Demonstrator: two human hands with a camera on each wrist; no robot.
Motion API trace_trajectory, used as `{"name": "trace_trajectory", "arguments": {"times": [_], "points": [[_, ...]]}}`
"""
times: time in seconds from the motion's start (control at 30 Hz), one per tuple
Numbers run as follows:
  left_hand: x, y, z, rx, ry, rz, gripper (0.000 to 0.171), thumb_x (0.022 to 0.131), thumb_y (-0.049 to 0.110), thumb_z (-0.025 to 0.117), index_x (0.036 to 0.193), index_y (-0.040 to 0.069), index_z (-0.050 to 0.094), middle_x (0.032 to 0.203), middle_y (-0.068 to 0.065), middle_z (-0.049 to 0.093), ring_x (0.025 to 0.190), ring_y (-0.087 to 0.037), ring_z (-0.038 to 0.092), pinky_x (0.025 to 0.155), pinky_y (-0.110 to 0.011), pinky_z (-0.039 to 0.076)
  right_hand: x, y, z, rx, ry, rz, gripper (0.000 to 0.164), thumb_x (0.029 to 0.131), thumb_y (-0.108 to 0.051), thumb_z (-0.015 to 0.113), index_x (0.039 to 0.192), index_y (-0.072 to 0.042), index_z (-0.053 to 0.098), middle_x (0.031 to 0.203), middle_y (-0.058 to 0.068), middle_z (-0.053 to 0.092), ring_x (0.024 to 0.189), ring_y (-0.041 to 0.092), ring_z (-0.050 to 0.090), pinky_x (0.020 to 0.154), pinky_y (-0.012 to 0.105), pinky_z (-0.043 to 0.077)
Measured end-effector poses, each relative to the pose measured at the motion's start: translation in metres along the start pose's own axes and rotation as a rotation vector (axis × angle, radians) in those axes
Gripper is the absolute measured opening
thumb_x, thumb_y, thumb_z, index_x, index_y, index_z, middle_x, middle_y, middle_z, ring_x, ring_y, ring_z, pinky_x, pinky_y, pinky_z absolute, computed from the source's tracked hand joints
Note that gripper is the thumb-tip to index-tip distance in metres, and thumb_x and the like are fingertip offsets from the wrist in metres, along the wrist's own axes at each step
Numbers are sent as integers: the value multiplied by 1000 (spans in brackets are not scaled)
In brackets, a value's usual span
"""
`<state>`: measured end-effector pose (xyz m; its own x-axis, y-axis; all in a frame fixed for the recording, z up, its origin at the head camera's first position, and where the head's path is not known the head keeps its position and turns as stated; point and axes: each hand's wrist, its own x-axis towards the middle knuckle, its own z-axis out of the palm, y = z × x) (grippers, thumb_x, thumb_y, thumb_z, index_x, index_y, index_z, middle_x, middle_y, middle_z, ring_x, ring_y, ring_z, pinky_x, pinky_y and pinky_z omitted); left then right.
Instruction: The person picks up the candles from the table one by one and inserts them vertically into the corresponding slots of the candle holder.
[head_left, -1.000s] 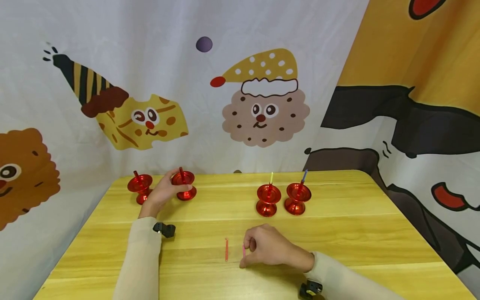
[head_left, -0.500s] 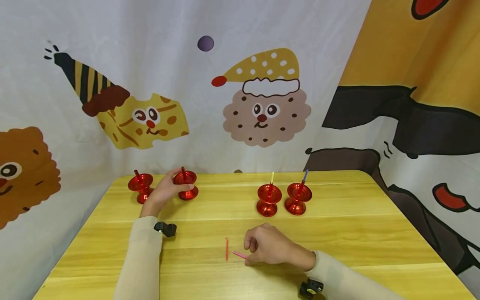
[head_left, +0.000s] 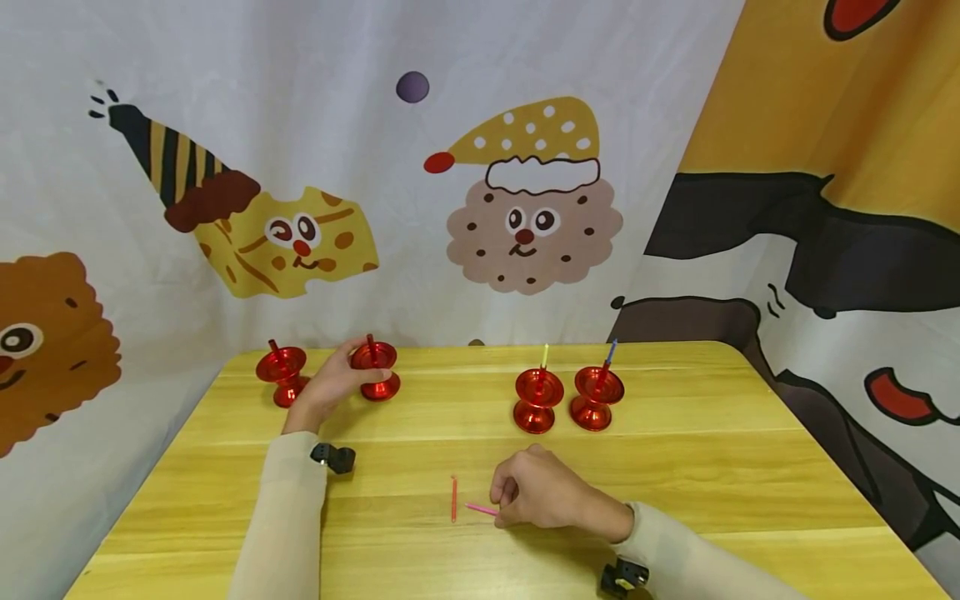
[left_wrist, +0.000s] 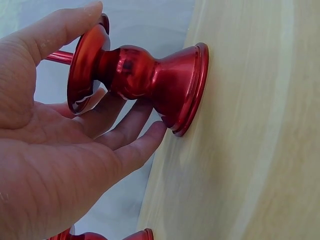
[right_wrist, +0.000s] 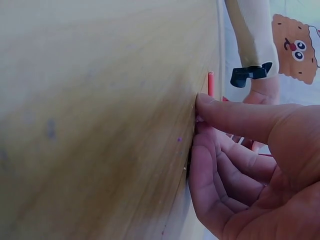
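Observation:
My left hand grips a red metal candle holder near the back edge, its thumb over the dish and its fingers against the stem and base. A narrow red tube stands up from that holder's dish. Low over the front of the table, my right hand pinches a thin pink candle between thumb and fingers. The candle's free end points left. Beside it lies an orange-red candle. In the right wrist view the fingers are right at the tabletop and hide most of the pink candle.
Another red holder stands left of my left hand. Right of centre stand two more: one holder bears a yellow candle, the other holder a blue candle. A printed curtain hangs behind the table.
The pink candle has turned from standing in line with the orange-red one to pointing sideways, left. My left hand and its candle holder have shifted slightly right.

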<state>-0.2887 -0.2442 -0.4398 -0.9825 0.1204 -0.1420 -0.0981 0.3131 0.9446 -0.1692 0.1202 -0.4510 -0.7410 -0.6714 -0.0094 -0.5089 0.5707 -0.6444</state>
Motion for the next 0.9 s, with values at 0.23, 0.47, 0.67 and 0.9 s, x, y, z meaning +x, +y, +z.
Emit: {"name": "trace_trajectory", "arguments": {"times": [0.23,0.47,0.67,0.9], "points": [[0,0,1,5,-5,11,99,102,17,80,174,-2,15,172,-32,30,158,-47,32,128,-64,27,0,1,-1,25,3,-6,21,78,-4,98,82,-15,80,73,-18,70,68,-5,63,67,20,55],[-2,0,1,-2,-15,10,99,102,17,80,174,-1,14,172,-32,31,158,-47,33,128,-63,28,2,5,-2,161,-22,-5,16,78,2,88,82,-13,83,72,-16,72,67,-2,65,62,20,55],[-3,-1,-1,6,-21,11,100,102,18,80,174,-2,12,172,-34,30,157,-49,32,127,-64,29,4,8,-2,237,-35,4,18,77,5,81,83,-12,85,70,-15,71,66,-1,62,62,18,51],[-3,0,0,-4,-32,35,98,102,16,80,173,-4,17,171,-32,33,157,-48,34,127,-64,29,5,9,-5,303,-1,50,16,81,6,79,87,-7,86,73,-9,71,67,2,57,62,18,46]]}}
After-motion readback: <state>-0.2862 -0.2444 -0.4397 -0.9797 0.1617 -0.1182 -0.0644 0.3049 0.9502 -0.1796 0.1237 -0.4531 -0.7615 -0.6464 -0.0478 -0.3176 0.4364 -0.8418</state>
